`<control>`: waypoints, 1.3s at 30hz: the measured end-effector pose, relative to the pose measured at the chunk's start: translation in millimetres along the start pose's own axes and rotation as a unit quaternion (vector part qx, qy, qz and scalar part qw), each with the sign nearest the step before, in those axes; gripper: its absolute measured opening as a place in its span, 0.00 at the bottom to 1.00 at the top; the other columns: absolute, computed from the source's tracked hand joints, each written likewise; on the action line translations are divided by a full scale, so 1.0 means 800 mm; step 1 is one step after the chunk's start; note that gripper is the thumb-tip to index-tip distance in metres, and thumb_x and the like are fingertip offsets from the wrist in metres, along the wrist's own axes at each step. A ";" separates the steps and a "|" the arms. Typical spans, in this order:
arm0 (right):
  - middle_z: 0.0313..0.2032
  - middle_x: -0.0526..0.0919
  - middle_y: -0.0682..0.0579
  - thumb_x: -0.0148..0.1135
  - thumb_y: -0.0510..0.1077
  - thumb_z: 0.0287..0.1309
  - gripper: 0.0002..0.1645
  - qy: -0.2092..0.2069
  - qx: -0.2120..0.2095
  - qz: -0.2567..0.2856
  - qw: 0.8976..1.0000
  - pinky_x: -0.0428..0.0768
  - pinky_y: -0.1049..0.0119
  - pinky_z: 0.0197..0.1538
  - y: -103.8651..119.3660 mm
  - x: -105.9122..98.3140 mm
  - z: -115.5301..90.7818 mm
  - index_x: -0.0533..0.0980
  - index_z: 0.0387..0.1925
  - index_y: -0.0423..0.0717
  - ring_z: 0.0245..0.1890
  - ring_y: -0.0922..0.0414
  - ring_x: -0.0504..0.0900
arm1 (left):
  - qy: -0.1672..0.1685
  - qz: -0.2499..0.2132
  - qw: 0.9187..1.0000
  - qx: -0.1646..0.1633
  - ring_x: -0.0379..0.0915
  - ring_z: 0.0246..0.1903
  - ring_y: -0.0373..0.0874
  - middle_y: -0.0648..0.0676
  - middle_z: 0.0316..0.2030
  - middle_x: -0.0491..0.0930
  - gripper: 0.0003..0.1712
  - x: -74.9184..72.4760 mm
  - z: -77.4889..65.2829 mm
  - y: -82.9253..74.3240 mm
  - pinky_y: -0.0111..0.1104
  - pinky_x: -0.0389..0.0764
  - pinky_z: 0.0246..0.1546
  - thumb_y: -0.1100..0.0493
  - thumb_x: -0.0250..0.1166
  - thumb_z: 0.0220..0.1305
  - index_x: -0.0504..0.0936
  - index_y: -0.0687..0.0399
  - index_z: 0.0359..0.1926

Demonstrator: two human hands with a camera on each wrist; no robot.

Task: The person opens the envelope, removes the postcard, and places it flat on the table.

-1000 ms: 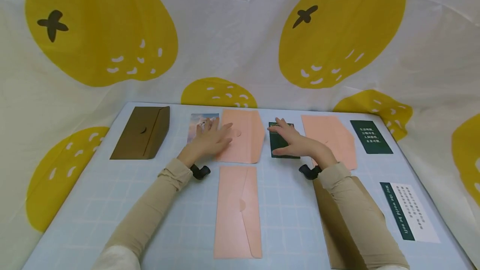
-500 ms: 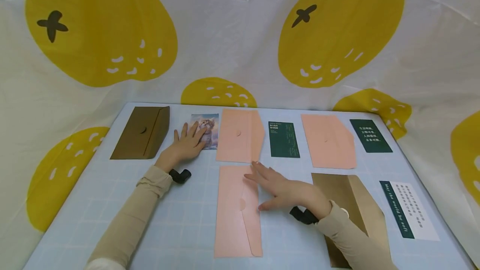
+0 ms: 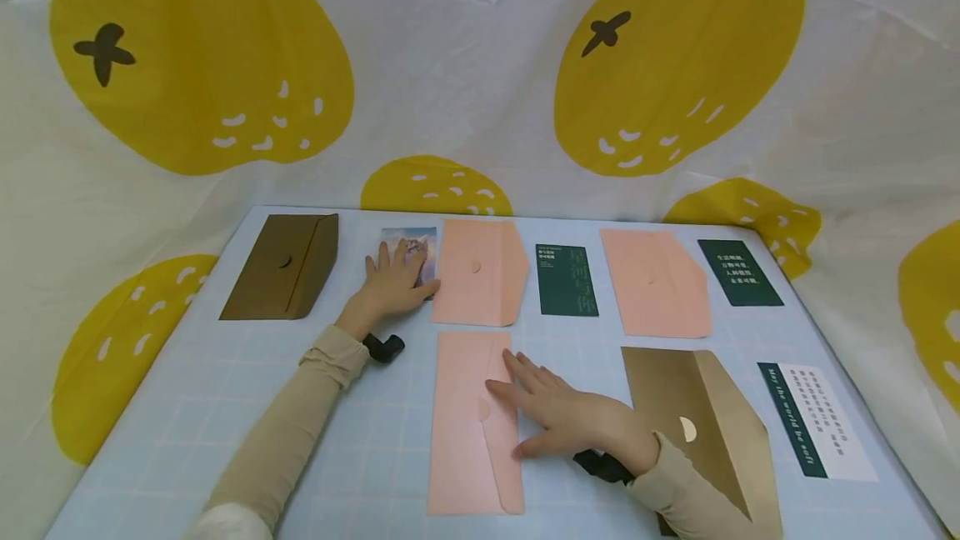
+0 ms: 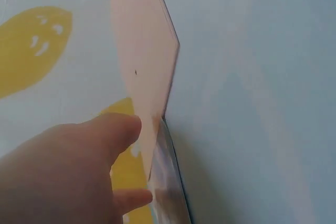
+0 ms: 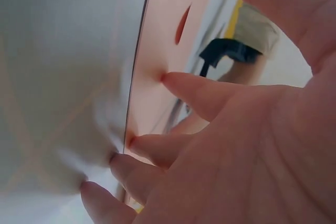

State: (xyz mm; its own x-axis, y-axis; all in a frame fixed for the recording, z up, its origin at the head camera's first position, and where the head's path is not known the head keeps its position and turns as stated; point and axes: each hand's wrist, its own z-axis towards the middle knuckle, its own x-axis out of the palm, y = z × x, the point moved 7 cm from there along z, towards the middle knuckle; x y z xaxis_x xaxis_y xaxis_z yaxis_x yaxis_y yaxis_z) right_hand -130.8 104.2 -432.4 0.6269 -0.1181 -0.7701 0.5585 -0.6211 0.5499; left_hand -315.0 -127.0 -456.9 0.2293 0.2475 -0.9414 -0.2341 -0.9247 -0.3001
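My left hand (image 3: 390, 280) lies with spread fingers on the card with a cat picture (image 3: 428, 242), covering its lower part. The thumb comes near a pink envelope (image 3: 472, 273) on its right; in the left wrist view that envelope (image 4: 144, 40) and the card's edge (image 4: 173, 198) rise beyond the thumb. Fingers spread, my right hand (image 3: 562, 413) reaches over the right edge of a long pink envelope (image 3: 467, 423). In the right wrist view some fingertips touch this envelope (image 5: 157, 40) and others touch the tabletop beside it.
Brown envelope (image 3: 273, 269) at far left. Toward the right lie a green card (image 3: 568, 282), another pink envelope (image 3: 652, 286) and a second green card (image 3: 741, 273). Beneath my right forearm is an open-flapped brown envelope (image 3: 660, 382); right of it lies a green-and-white card (image 3: 821, 423).
My right hand has drawn back from the green card to the long pink envelope. My left hand moved left off the pink envelope, then slightly right again over the cat card.
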 end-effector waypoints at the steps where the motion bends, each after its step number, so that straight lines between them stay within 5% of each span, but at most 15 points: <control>1: 0.77 0.37 0.34 0.65 0.55 0.63 0.48 0.001 0.004 0.001 1.000 0.49 0.37 0.70 0.000 0.001 0.000 0.54 0.76 0.44 0.76 0.37 0.38 | -0.003 0.002 1.000 -0.002 0.25 0.71 0.77 0.72 0.75 0.40 0.44 0.001 0.003 -0.005 0.73 0.35 0.61 0.35 0.49 0.71 0.53 0.54 0.77; 9: 0.77 0.35 0.37 0.65 0.55 0.63 0.50 -0.004 0.009 -0.002 1.000 0.49 0.38 0.71 0.000 0.006 0.001 0.52 0.77 0.47 0.76 0.39 0.37 | 0.005 0.009 0.999 -0.039 0.23 0.70 0.79 0.73 0.75 0.37 0.42 0.008 0.016 -0.017 0.74 0.35 0.60 0.39 0.46 0.71 0.48 0.51 0.79; 25: 0.77 0.32 0.38 0.69 0.53 0.60 0.54 -0.009 0.019 -0.024 0.999 0.46 0.40 0.72 0.022 0.016 0.001 0.50 0.78 0.48 0.76 0.38 0.32 | -0.014 -0.005 0.995 -0.103 0.26 0.68 0.83 0.80 0.72 0.34 0.45 -0.007 0.004 0.017 0.68 0.38 0.65 0.41 0.51 0.70 0.48 0.60 0.77; 33: 0.77 0.32 0.39 0.68 0.56 0.59 0.55 -0.008 0.024 -0.045 0.999 0.51 0.42 0.71 0.028 0.023 0.003 0.49 0.78 0.47 0.76 0.37 0.32 | -0.019 -0.004 0.988 -0.152 0.24 0.67 0.84 0.83 0.70 0.30 0.47 -0.008 0.003 0.041 0.70 0.40 0.63 0.41 0.45 0.72 0.41 0.67 0.77; 39: 0.77 0.32 0.37 0.69 0.59 0.58 0.57 -0.008 0.024 -0.066 0.997 0.55 0.42 0.70 0.033 0.027 0.002 0.49 0.78 0.48 0.75 0.36 0.33 | -0.017 0.000 0.988 -0.156 0.28 0.67 0.85 0.83 0.70 0.33 0.46 -0.013 -0.001 0.038 0.71 0.45 0.62 0.43 0.47 0.71 0.43 0.69 0.76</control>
State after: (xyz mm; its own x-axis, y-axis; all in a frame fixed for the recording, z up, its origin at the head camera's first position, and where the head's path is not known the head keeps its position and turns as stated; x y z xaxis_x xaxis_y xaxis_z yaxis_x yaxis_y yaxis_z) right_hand -103.4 84.5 -435.1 0.5404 -0.0447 -0.8402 0.6086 -0.6688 0.4270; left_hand -324.0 -157.9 -456.1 0.1955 0.2515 -0.9479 0.0695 -0.9677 -0.2424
